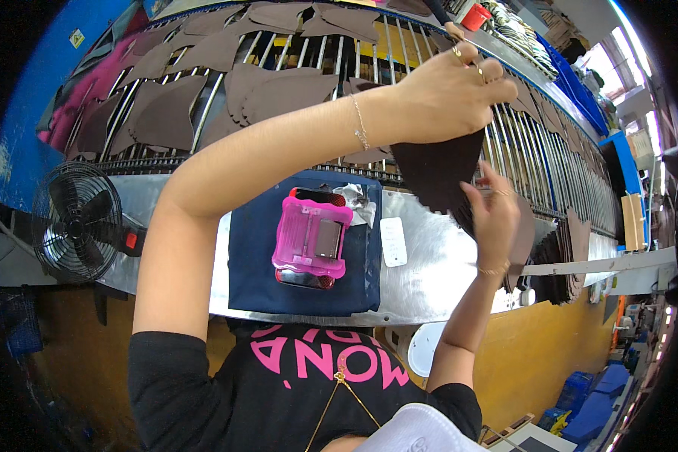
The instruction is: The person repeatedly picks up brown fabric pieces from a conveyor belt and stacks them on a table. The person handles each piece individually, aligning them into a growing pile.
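Observation:
My left hand (448, 94) reaches across to the right and pinches the top of a dark brown leather piece (433, 169), which hangs down from its fingers. My right hand (493, 215) is raised just below it, fingers apart, touching the lower right edge of that piece and a stack of similar brown pieces (557, 256) behind it. Both hands hover over a metal worktable (429, 279). Many more brown leather pieces (279, 90) lie spread on a roller conveyor (535, 143) beyond the table.
A pink plastic device (311, 237) lies on a navy cloth (252, 256) at the table's centre, a white tag (393, 241) beside it. A black fan (75, 222) stands at the left. Blue bins (587, 407) sit on the floor at the lower right.

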### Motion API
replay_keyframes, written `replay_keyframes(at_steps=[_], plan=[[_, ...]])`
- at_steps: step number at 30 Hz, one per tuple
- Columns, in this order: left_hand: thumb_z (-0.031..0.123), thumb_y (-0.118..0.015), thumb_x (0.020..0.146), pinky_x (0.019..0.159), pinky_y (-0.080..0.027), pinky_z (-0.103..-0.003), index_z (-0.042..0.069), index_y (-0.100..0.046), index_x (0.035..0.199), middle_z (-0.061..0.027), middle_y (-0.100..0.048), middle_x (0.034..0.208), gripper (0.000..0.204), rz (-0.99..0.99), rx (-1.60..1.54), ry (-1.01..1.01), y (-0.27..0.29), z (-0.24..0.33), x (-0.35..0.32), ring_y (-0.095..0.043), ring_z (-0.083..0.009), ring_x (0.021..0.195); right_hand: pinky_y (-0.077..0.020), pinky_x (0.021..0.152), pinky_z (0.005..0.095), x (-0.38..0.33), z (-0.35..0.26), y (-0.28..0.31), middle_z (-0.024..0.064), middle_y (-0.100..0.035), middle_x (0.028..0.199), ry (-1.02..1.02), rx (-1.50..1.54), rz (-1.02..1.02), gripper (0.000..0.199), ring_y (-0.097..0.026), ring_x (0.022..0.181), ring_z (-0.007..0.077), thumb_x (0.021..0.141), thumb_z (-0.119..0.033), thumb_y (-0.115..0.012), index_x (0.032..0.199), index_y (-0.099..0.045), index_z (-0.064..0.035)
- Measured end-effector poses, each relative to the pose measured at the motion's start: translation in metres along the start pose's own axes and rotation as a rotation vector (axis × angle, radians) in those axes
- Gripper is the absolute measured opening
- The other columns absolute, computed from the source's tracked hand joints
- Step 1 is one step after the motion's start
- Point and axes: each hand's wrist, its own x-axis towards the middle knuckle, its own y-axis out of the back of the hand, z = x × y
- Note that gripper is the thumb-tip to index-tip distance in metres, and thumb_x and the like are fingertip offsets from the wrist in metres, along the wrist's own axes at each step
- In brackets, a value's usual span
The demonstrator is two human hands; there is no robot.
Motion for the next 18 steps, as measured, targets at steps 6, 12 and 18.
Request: replay_keyframes(at_steps=[6,12,18], plan=[[0.025,-0.060,0.070,0.092,-0.027,-0.038,0.021,-0.062,0.075,0.0033,-0.049,0.114,0.007,-0.029,0.021,0.048,-0.002,0.009,-0.034,-0.040,-0.0190,0.112,-0.0478,0.046,0.0274,0.010,-0.017,-0.099,0.0097,-0.059,0.056,-0.407,0.555,-0.090,0.029,-0.063,0.051,0.0157,0.096,-0.023,-0.057,0.085,-0.057,0.0038],[0.029,-0.072,0.077,0.096,-0.031,-0.043,0.025,-0.059,0.123,-0.0071,-0.046,0.125,0.048,-0.200,-0.112,0.447,0.046,0.000,-0.087,-0.041,-0.0273,0.115,-0.0609,0.064,0.0365,-0.004,0.003,-0.187,0.0170,-0.060,0.096,-0.802,1.381,-0.068,0.016,-0.068,0.076,0.0269,0.097,-0.009,-0.049,0.105,-0.042,0.0018],[0.023,-0.071,0.081,0.097,-0.032,-0.042,0.022,-0.057,0.126,-0.0089,-0.044,0.128,0.047,-0.406,0.027,0.777,0.106,-0.018,-0.191,-0.045,-0.0259,0.115,-0.0604,0.071,0.0372,-0.003,0.015,-0.240,0.0194,-0.055,0.105,-0.924,1.577,0.003,0.021,-0.067,0.088,0.0322,0.097,-0.002,-0.039,0.117,-0.036,0.0047]])
